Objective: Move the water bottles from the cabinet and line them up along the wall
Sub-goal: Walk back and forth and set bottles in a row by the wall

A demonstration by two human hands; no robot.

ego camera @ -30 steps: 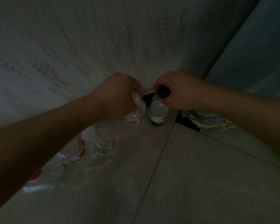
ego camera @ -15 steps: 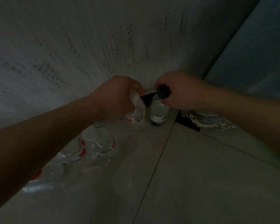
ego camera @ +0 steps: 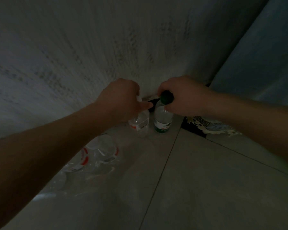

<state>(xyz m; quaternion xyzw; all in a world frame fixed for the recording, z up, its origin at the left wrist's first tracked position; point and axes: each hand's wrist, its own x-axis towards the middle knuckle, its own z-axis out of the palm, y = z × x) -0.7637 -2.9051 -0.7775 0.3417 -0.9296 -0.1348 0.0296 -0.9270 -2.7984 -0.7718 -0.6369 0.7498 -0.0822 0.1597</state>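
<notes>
Single view, head-worn, wide-angle. Aim: forward and steeply down into a room corner, from above and behind both forearms. The wall (ego camera: 73, 47) fills the upper half, its lines bowed by the lens; the tiled floor (ego camera: 206, 180) fills the lower half. Just above frame centre, near the lens: left hand (ego camera: 121, 100), right hand (ego camera: 184, 97), arms entering from lower left and right edge. Under them the clear bottle (ego camera: 140, 123) and green-capped bottle (ego camera: 162, 120) mark the aim point. Light dim; left edge soft.

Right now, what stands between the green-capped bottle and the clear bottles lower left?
One clear white-capped bottle, held by the left hand, right beside the green-capped bottle; head view.
</notes>
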